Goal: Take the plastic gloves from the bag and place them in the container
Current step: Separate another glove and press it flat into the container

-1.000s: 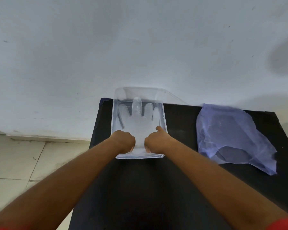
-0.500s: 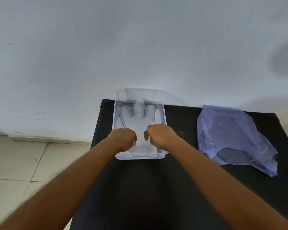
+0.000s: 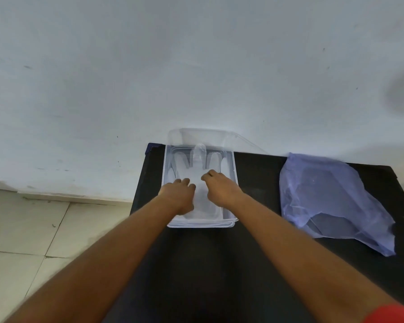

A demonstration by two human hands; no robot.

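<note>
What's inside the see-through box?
A clear plastic glove lies flat in the container, fingers pointing toward the wall. The left hand and right hand press on its palm and cover that part. Whether more gloves lie underneath cannot be told.

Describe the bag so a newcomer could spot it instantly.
Start at the black table against the white wall. On its right side, apart from the clear rectangular plastic container where both hands are working, lies a crumpled translucent pale purple plastic bag. It is the only tinted, soft, shapeless thing there.
</note>
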